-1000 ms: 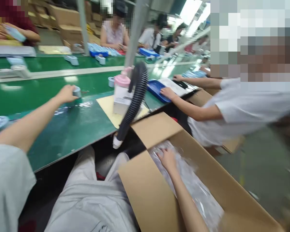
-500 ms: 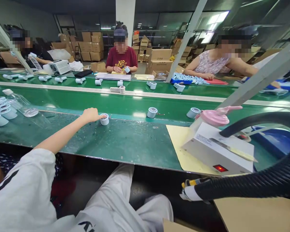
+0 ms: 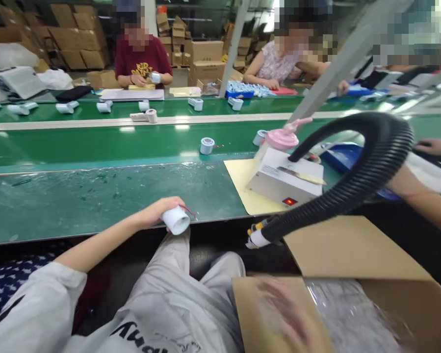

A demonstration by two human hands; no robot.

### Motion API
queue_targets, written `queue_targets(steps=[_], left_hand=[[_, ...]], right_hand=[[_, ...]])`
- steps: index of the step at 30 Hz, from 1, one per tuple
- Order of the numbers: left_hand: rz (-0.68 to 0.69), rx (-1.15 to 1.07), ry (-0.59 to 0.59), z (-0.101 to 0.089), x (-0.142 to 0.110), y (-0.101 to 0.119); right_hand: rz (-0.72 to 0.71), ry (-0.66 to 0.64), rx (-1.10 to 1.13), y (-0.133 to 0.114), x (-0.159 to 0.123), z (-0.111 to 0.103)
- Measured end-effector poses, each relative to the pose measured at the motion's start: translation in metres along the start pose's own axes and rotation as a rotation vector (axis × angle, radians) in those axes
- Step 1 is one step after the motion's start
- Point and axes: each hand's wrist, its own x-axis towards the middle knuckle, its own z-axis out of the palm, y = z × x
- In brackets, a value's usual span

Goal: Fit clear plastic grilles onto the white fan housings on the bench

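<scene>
My left hand [image 3: 156,212] is closed round a pale blue, round plastic housing [image 3: 175,218], tilted with its hollow end facing me, just over the bench's front edge. A thin red wire [image 3: 188,211] sticks out beside it. My right hand [image 3: 288,311] is smeared by motion over the flap of an open cardboard box [image 3: 247,306]. Its fingers are blurred, and I cannot tell whether it holds anything. Clear plastic bags [image 3: 347,314] lie inside the box, to the right of that hand.
A black corrugated hose [image 3: 352,171] arches from a grey machine [image 3: 282,179] with a lit red switch. A pink-lidded container [image 3: 282,138] stands behind it. Another housing [image 3: 207,145] sits on the green conveyor [image 3: 132,149]. A co-worker's arm [image 3: 422,196] reaches in at right.
My left hand has brought the housing from the bench's far side to its front edge, tipping it. My right hand, in the box a second ago, has come up over the flap. The view swung left, then partly back.
</scene>
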Motion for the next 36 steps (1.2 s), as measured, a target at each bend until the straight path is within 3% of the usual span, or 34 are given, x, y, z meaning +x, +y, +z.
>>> queue_targets(steps=[1, 3, 5, 7, 10, 14, 18, 23, 27, 31, 36], left_hand=[[0.012, -0.061, -0.076, 0.023, -0.002, 0.003], [0.024, -0.159, -0.227, 0.058, -0.006, 0.01], [0.069, -0.191, -0.349, 0.078, -0.009, 0.018], [0.182, -0.135, -0.394, 0.086, -0.01, 0.025], [0.328, 0.023, -0.353, 0.091, -0.013, 0.031], [0.355, 0.036, -0.257, 0.096, -0.015, 0.025], [0.38, -0.025, -0.144, 0.1, -0.014, 0.018], [0.426, -0.049, -0.105, 0.101, -0.014, 0.015], [0.531, 0.046, -0.135, 0.097, -0.013, 0.003], [0.667, 0.122, -0.241, 0.096, -0.01, -0.009], [0.631, 0.029, -0.366, 0.099, -0.012, -0.001]], right_hand=[[-0.157, -0.047, 0.006, -0.016, 0.005, 0.011], [-0.262, 0.016, -0.073, -0.043, 0.021, 0.029], [-0.245, 0.032, -0.141, -0.06, 0.039, 0.04], [-0.149, -0.002, -0.205, -0.066, 0.05, 0.044], [-0.035, -0.101, -0.208, -0.061, 0.054, 0.043], [0.027, -0.188, 0.092, -0.058, 0.049, 0.042], [0.111, -0.073, 0.301, -0.065, 0.047, 0.043], [-0.011, 0.056, 0.2, -0.07, 0.047, 0.046], [-0.042, 0.037, 0.221, -0.07, 0.046, 0.045], [0.082, 0.013, 0.357, -0.065, 0.049, 0.039], [0.196, 0.028, 0.636, -0.056, 0.054, 0.032]])
